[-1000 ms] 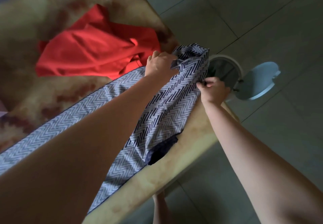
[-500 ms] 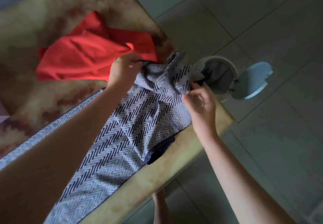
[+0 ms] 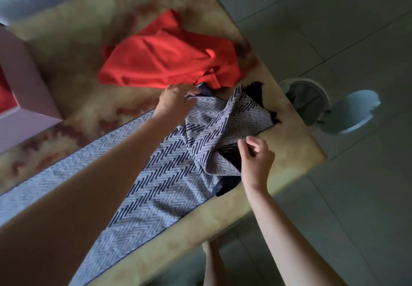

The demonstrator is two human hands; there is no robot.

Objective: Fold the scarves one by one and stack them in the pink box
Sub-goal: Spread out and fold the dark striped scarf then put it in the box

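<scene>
Lowered since a moment before, the bunched end of the herringbone scarf (image 3: 169,174) lay on the table (image 3: 289,152) rather than held up over its corner, and the view had swung to take in the pink box (image 3: 29,89) at the left.

Across the table the herringbone scarf ran as a long flat band from the near left to the far right corner, where it was rumpled, with its dark underside turned up in places. Beyond that end, touching or overlapping it (which of the two could not be told), the red scarf (image 3: 169,62) sat loosely heaped and unfolded. The pink box stood well apart at the left, cut off by the frame, with something red inside, too little of it showing to name.

The left hand (image 3: 176,100) pinched the navy far edge of the rumpled end. The right hand (image 3: 256,156) was at the near edge with thumb and fingers curled; whether cloth lay between them was unclear.

The step in hand looked like spreading this end flat before a first fold. The next move would call for finding both corners and pulling them square.

On the floor (image 3: 334,29) past the corner, a bin (image 3: 305,100) stood with its lid (image 3: 354,111) open, both blurred.
</scene>
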